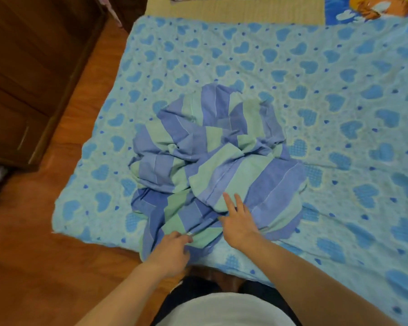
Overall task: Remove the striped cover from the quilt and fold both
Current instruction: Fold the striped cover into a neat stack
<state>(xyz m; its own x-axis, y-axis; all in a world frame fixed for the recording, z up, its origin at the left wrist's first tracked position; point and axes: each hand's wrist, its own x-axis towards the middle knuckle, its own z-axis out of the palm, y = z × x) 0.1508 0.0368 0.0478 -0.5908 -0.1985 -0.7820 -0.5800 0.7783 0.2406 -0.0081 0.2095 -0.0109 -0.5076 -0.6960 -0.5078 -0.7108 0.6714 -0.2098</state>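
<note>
Head view: the striped cover [212,161] lies bunched in a heap on the heart-print quilt [339,90], which is spread flat over the bed. Left hand [172,250] reaches in low, fingers curled, pinching the cover's near edge. Right hand [239,220] stretches forward, fingers straight and spread, pressing flat on the heap.

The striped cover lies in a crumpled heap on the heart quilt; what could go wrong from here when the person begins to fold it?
1. The striped cover is twisted and bunched, so folding it now would likely trap creases.
2. The left hand pinches only one near edge while the right hand rests flat, so a pull may drag the whole heap.
3. The quilt beneath may wrinkle or slide toward the wooden floor.
</note>
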